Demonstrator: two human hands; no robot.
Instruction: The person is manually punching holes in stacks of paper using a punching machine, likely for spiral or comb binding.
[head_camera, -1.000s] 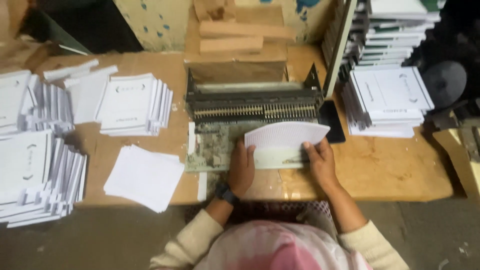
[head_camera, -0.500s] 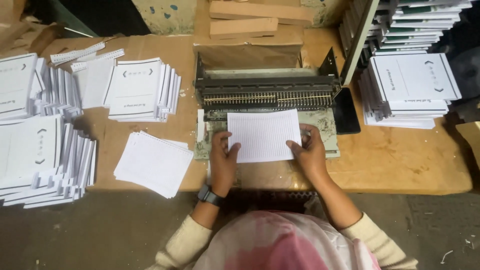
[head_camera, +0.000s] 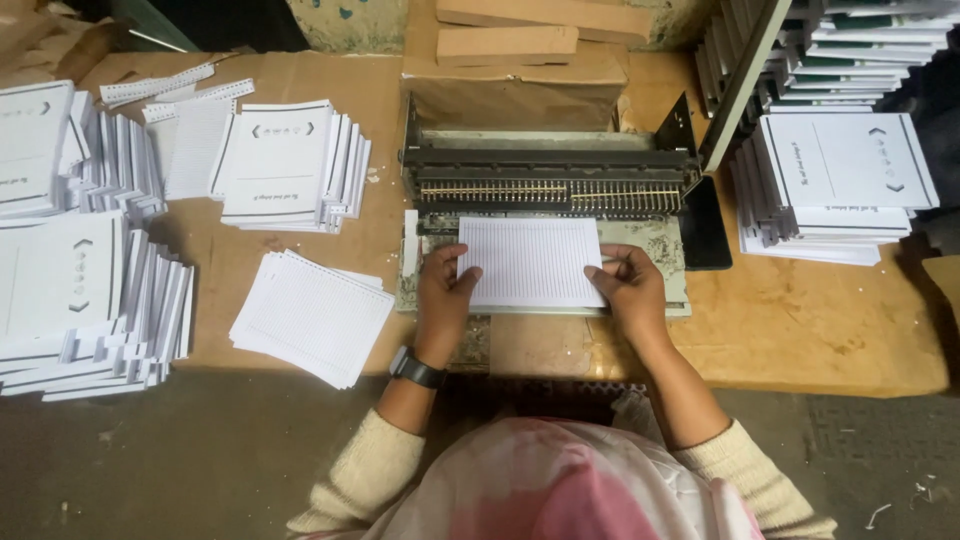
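Note:
A thin stack of white lined sheets (head_camera: 530, 260) lies flat on the bed of a metal punching machine (head_camera: 545, 175), its far edge at the row of teeth. My left hand (head_camera: 443, 290) grips the sheets' left edge, thumb on top. On the right edge sits my right hand (head_camera: 628, 288), fingers pressing the paper down. A dark watch (head_camera: 415, 368) is on my left wrist.
A loose pile of punched lined sheets (head_camera: 312, 315) lies left of the machine. Stacks of white booklets (head_camera: 295, 165) fill the left side (head_camera: 70, 290) and the right (head_camera: 840, 185). Cardboard boxes (head_camera: 510, 60) stand behind the machine. The brown table's (head_camera: 820, 340) front edge is near my body.
The sheets, curled and lifted a second ago, now lie flat on the machine bed and have been pushed toward the teeth. Both hands moved to the sheets' side edges.

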